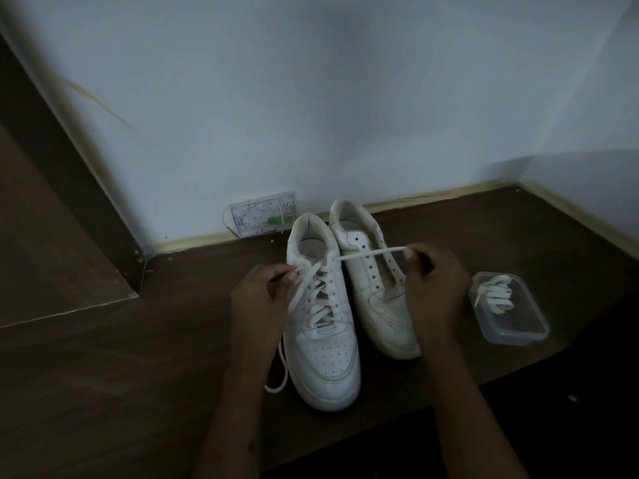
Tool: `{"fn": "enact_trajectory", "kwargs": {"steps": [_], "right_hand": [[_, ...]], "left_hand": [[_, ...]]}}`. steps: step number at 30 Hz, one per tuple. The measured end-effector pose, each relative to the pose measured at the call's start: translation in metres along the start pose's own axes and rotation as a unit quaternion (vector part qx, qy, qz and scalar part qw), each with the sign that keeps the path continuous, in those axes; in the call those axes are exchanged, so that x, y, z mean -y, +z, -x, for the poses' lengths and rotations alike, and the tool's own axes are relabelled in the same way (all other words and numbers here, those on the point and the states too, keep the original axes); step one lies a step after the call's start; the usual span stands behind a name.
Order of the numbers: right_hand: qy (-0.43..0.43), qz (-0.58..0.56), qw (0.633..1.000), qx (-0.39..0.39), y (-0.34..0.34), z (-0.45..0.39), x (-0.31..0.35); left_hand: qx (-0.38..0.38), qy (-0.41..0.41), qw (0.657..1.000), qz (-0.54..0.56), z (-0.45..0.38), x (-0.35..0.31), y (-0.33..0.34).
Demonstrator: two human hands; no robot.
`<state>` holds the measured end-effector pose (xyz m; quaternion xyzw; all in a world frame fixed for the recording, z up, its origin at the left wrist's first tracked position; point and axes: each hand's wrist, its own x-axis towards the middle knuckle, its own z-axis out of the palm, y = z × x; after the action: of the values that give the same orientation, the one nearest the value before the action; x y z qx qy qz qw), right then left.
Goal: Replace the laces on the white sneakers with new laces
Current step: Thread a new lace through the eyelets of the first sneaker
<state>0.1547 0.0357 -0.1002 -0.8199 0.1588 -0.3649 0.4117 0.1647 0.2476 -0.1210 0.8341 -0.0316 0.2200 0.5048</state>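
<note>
Two white sneakers sat side by side, toes near: left sneaker [323, 326] laced w/ lace [320, 299], right sneaker [371, 278] unlaced.

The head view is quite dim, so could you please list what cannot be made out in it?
- Lace: its right end is hidden inside the right hand.
- Right sneaker: that hand covers part of its outer side.
- Wall plate behind the shoes: too small and dim to identify.
- Laces in the clear container: bundled, so their number is unclear.
- Left sneaker: the left hand hides its near edge.
</note>
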Motion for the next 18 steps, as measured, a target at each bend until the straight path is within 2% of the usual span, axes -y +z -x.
{"fn": "enact_trajectory", "kwargs": {"steps": [2,3,7,9,12,18], "right_hand": [[-0.009,0.000,1.000,-0.025,0.001,0.001,-0.001],[-0.032,-0.006,0.999,-0.014,0.004,0.003,0.003],[-0.144,-0.027,0.976,0.161,0.027,0.025,0.023],[-0.168,-0.005,0.967,0.192,0.037,0.034,0.025],[-0.140,-0.009,0.979,0.145,0.033,0.031,0.020],[0.023,0.009,1.000,-0.017,-0.006,-0.006,-0.008]], "left_hand": [[-0.002,0.012,1.000,-0.018,0.000,0.001,0.000],[-0.002,0.019,1.000,-0.022,0.000,0.000,0.000],[-0.001,0.056,0.997,-0.052,-0.001,-0.003,0.002],[-0.002,0.054,0.997,-0.055,-0.001,-0.004,0.003],[-0.005,0.043,0.998,-0.044,-0.001,-0.003,0.000],[-0.002,0.044,0.998,-0.044,-0.003,-0.002,-0.006]]}}
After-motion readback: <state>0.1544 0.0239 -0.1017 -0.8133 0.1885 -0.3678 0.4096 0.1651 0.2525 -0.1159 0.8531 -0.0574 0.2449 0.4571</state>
